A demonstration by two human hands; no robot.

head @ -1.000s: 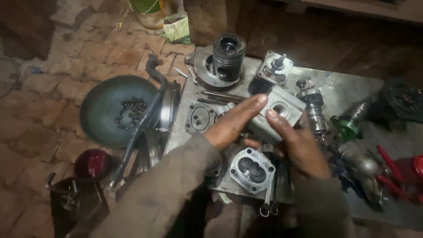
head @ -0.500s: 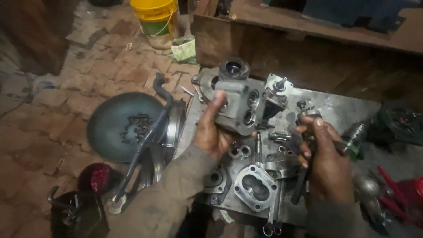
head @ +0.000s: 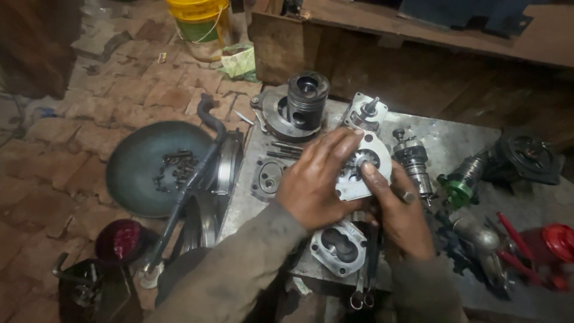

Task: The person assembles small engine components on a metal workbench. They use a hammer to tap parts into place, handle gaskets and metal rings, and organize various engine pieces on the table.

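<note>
Both hands, left hand [head: 317, 182] and right hand [head: 402, 216], fingers curled around grey pump housing [head: 366, 170].

**Tight quarters on the metal sheet**

I'm looking down at a crowded metal work sheet [head: 454, 140]. My left hand [head: 314, 182] and right hand [head: 397, 212] sit mid-sheet around the pale pump housing [head: 365, 173], hemmed in on all sides. Ahead, the piston on its round flange [head: 302, 104] blocks the far edge. To the right, the small shaft assembly [head: 412, 158], then the green-capped part [head: 460, 185]. Near me, the oval-bored pump body [head: 338, 248] and wrenches [head: 362, 281]. Left, the square gasket plate [head: 266, 179]. I see bare sheet only at the far right corner, behind the shaft assembly.
</note>
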